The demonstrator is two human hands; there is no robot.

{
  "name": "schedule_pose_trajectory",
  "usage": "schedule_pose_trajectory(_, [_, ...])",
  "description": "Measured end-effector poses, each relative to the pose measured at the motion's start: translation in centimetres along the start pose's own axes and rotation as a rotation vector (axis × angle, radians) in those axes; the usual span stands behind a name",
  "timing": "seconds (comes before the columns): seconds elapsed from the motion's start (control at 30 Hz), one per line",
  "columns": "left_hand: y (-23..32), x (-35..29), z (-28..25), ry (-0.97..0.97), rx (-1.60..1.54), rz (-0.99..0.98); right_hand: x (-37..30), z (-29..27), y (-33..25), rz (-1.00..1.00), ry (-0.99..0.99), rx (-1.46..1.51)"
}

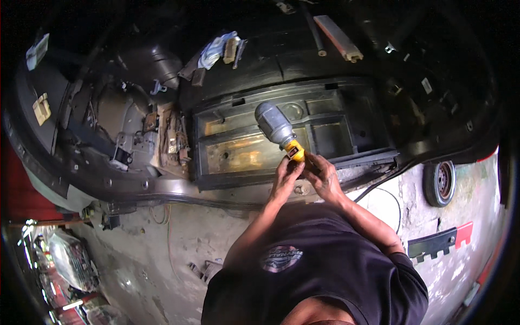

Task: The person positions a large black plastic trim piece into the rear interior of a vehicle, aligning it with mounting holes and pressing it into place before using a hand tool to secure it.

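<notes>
Both hands are together at the yellow handle of a caged work light (275, 123), in front of my chest. My left hand (285, 177) is closed around the left side of the handle. My right hand (324, 174) is closed on its right side and lower end, and the fingers partly hide the grip. The lamp's grey head tilts up and to the left over a black divided storage tray (260, 174) in a vehicle's rear floor. A yellowish glow lies on the tray's bottom below the lamp.
An opened side cavity with bare metal (170, 138) lies left of the tray. Beyond it are a blue-white rag (216, 50) and a long bar (338, 38). The vehicle's sill (162, 189) runs before me. A wheel (439, 183) and a black-red toothed strip (433, 244) lie right.
</notes>
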State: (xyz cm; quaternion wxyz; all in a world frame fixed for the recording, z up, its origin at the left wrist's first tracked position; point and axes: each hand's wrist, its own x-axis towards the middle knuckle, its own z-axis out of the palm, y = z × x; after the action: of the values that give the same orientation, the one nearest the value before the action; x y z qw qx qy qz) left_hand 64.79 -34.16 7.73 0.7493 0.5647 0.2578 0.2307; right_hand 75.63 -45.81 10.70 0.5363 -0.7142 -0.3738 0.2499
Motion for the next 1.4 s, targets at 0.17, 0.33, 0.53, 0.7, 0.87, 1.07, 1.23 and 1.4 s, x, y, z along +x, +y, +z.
schedule_pose_trajectory(0.17, [0.4, 5.6, -7.1, 0.031, 0.185, -0.031, 4.3, 1.4, 0.8, 0.015, 0.037, 0.099])
schedule_pose_trajectory(0.33, [4.8, 16.7, -20.3, 0.259, 0.111, -0.005, 12.0, 1.7, 1.4, -0.046, 0.212, 0.120])
schedule_pose_trajectory(0.53, [10.1, 33.8, -36.2, 0.684, 0.240, 0.047, 19.6, 4.2, 4.1, 0.015, 0.330, 0.107])
schedule_pose_trajectory(0.7, [10.0, 41.9, -43.2, 0.597, 0.324, -0.109, 22.3, 7.3, 6.3, -0.062, 0.301, 0.120])
schedule_pose_trajectory(0.87, [8.9, 47.8, -44.7, 0.681, 0.600, -0.123, 24.4, 6.3, 6.6, -0.121, 0.301, -0.095])
schedule_pose_trajectory(1.07, [11.3, 50.7, -45.0, 0.470, -0.290, 0.000, 26.0, 7.7, 6.4, -0.173, 0.343, -0.315])
schedule_pose_trajectory(1.23, [18.4, 51.4, -42.0, 0.759, -0.229, 0.208, 26.1, 8.7, 5.0, -0.116, 0.283, -0.341])
schedule_pose_trajectory(1.4, [28.1, 44.9, -32.5, 0.904, 0.590, 0.852, 25.6, 7.1, 5.5, -0.085, 0.140, -0.510])
